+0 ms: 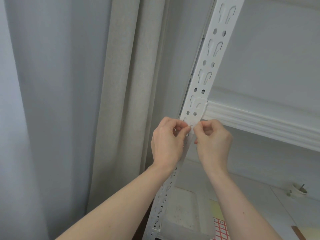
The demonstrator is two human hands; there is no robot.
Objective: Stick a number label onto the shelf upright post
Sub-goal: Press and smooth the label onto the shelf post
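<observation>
Two hands, left (167, 141) and right (213, 141), pinch-grip small white label (191, 128) (print unreadable) against upright post (210, 66).

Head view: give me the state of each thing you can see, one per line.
label: small, white, pinched at its edges against the post
left hand: fingers curled, pinching the label
right hand: fingers curled, pinching the label
upright post: white, slotted, standing
shelf beam: hooked into the post
sticker sheet: lying on the lower shelf

The small white label (191, 127) sits against the white slotted shelf post (206, 70), just under the shelf beam joint; the post leans in the view.
</observation>
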